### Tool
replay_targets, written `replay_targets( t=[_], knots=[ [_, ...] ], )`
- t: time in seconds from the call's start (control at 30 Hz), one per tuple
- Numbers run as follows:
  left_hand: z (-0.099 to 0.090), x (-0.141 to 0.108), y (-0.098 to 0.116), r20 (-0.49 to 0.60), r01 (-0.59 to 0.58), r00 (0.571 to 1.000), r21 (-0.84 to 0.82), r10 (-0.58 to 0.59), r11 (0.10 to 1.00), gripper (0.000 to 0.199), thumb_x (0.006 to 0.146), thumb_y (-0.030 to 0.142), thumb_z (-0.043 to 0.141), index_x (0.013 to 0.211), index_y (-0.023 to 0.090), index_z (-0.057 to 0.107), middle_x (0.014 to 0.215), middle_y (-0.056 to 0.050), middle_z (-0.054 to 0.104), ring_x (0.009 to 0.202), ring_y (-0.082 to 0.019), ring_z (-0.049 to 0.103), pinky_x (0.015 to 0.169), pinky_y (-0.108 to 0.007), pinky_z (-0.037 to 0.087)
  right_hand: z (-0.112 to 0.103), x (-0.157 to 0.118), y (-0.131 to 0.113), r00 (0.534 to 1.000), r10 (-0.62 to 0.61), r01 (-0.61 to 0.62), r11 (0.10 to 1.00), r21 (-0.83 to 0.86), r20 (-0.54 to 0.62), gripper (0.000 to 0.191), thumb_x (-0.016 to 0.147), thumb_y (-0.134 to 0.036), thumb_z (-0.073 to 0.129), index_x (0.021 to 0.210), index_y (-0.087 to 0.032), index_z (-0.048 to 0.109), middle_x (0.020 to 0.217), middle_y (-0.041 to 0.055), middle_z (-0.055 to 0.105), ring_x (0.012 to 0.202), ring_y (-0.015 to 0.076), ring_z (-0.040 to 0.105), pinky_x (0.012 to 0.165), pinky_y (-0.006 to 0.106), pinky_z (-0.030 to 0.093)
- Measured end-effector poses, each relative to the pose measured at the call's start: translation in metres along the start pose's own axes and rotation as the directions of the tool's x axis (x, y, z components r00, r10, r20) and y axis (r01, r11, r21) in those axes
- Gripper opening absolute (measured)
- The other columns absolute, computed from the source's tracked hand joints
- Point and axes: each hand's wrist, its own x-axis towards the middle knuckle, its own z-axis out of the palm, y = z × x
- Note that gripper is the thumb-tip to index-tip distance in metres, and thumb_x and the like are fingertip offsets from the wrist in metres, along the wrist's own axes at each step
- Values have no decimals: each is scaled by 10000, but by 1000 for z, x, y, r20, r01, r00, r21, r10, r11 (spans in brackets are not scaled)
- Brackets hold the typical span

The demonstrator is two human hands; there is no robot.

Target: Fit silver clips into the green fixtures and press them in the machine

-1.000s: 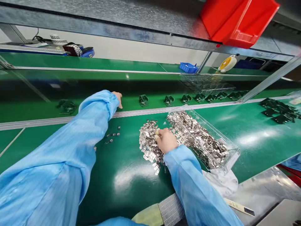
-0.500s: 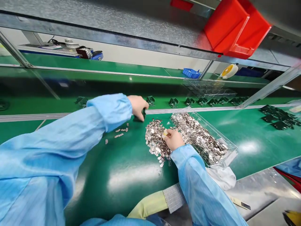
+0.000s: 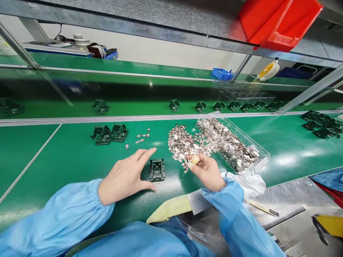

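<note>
A dark green circuit assembly (image 3: 157, 170) sits on the green bench just right of my left hand (image 3: 127, 175), whose thumb and fingers are spread apart with nothing between them. My right hand (image 3: 206, 170) is closed at the lower edge of a pile of small silvery metal parts (image 3: 180, 141). A pale yellow piece (image 3: 195, 159) shows at its fingertips; whether a metal part is pinched there too is too small to tell. Two more dark assemblies (image 3: 109, 134) stand side by side beyond my left hand, with a few loose metal parts (image 3: 143, 135) to their right.
A clear tray (image 3: 264, 160) full of metal parts lies right of the pile. More assemblies (image 3: 200, 106) line the strip behind the rail (image 3: 134, 117). Dark boards (image 3: 321, 125) are stacked far right. A red bin (image 3: 281, 25) sits on the overhead shelf. White cloth (image 3: 253, 184) lies near my right sleeve.
My left hand has come back from the rail towards me and opened. A dark assembly now stands beside it. My right hand has moved slightly nearer, off the pile's middle.
</note>
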Motion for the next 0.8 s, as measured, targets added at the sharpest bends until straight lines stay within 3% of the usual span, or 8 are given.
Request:
replay_targets(
  t=[0.13,0.23,0.33,0.4,0.47,0.57,0.7,0.8],
  knots=[
    [30,-5,-29,-50,-27,999,-245,16,969,1070,654,518,792,1509,264,202,1533,-156,361,1387,-365,387,1109,-502,369,7,-27,-7,998,-67,67,998,9,17,134,706,-291,661,687,-212,555,843,77,731,682,195,663,591,292,536],
    [52,2,-33,-7,-75,997,-364,78,928,926,668,426,802,1453,253,342,1445,-148,489,1341,-358,443,1110,-525,365,13,-46,-9,990,-138,141,980,-139,27,45,751,-223,588,707,-214,585,823,43,731,687,180,666,601,272,535],
    [62,11,-25,-48,-88,996,-539,74,838,705,678,324,786,1320,260,503,1337,-123,575,1258,-333,524,1072,-507,421,17,-63,-10,974,-228,220,930,-294,6,110,772,-149,523,738,-223,596,786,12,718,664,161,655,607,256,525],
    [64,17,-15,-20,-15,1000,-759,0,651,606,676,305,786,1229,246,547,1266,-112,609,1158,-307,606,986,-477,507,19,-74,-10,949,-313,278,887,-370,-38,149,764,-103,509,760,-230,588,754,2,703,665,161,659,607,253,522],
    [65,23,1,69,83,996,-937,-53,340,596,672,297,803,1200,232,534,1214,-95,636,1034,-263,675,905,-430,560,22,-81,-9,896,-436,362,823,-437,-79,175,772,-66,504,771,-230,565,764,17,702,702,172,675,614,256,529],
    [66,29,30,184,183,980,-983,-68,-26,655,659,243,835,1215,241,490,1158,-55,668,865,-171,710,799,-313,582,24,-87,-6,788,-613,471,665,-579,-63,196,825,-30,495,789,-215,549,842,77,720,758,196,686,657,291,552],
    [66,29,58,325,318,945,-933,-19,-167,580,651,203,847,1114,239,499,904,11,709,689,-117,689,623,-212,547,27,-88,-2,711,-703,496,492,-715,9,212,869,-30,498,764,-205,557,894,115,728,760,219,669,661,343,560],
    [68,27,65,304,296,953,-927,2,-229,614,626,160,855,1120,244,499,1000,-2,713,864,-154,708,788,-260,566,31,-87,2,697,-717,491,460,-739,17,204,882,-41,513,760,-192,577,906,129,730,783,236,669,665,360,562]
  ],
)
